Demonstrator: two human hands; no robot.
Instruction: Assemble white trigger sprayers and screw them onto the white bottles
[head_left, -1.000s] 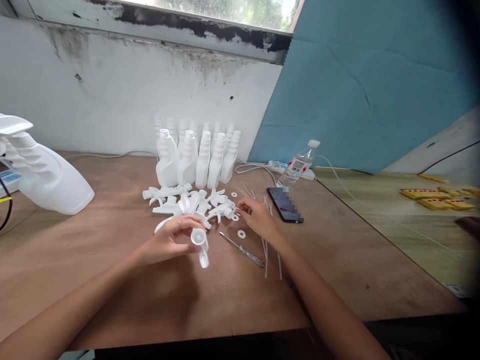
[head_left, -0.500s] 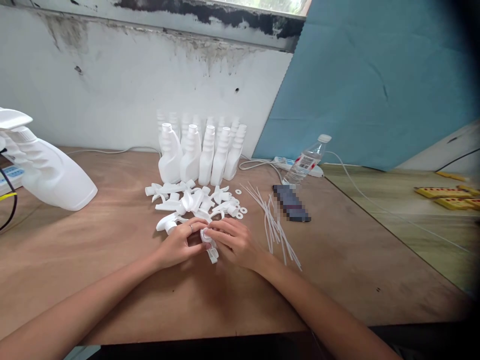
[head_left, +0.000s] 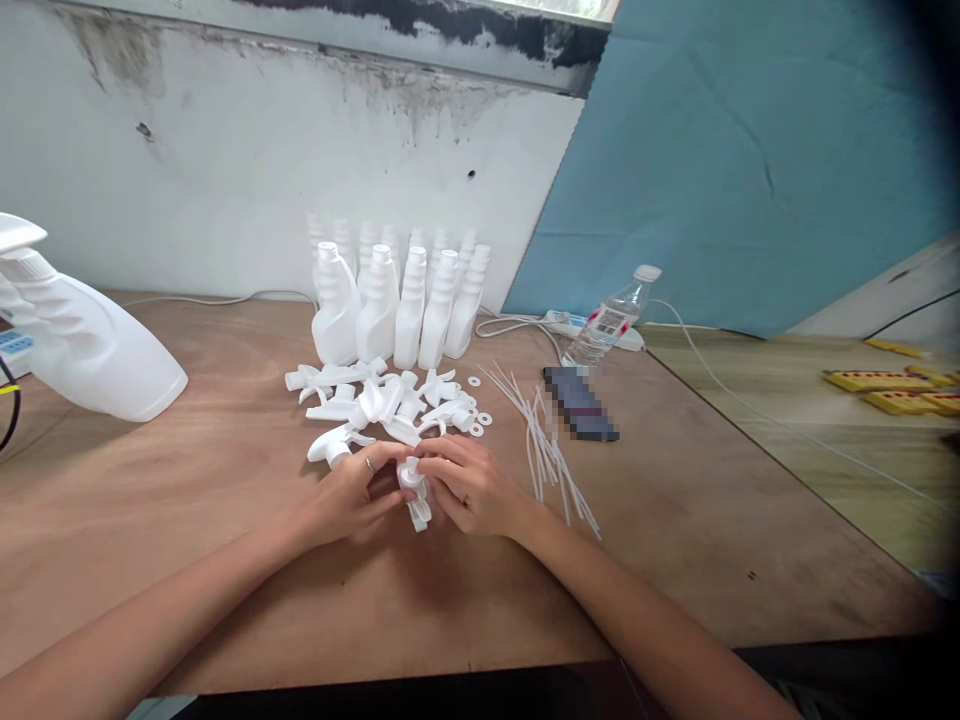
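Note:
Between my two hands is a white spray trigger head [head_left: 418, 512], its round collar facing up toward me. My left hand [head_left: 352, 495], with a ring on one finger, grips it from the left with fingers and thumb. From the right, my right hand [head_left: 474, 485] closes its fingers on the collar. A loose pile of white trigger heads [head_left: 379, 400] lies just beyond my fingers. Several small white washers [head_left: 484, 419] are scattered at the pile's right side. Thin white dip tubes [head_left: 547, 450] lie in a loose bundle to the right of my right hand.
Several white bottles [head_left: 377, 310] without tops stand in rows near the wall. A large white spray bottle [head_left: 97, 345] leans at the left. On the right are a dark phone [head_left: 581, 405], a clear water bottle [head_left: 607, 320] and a power strip [head_left: 630, 338]. Cables run along the back.
The trigger head between my hands has tilted slightly, and its collar shows more plainly. My right fingers have shifted a little on it. The view has moved slightly.

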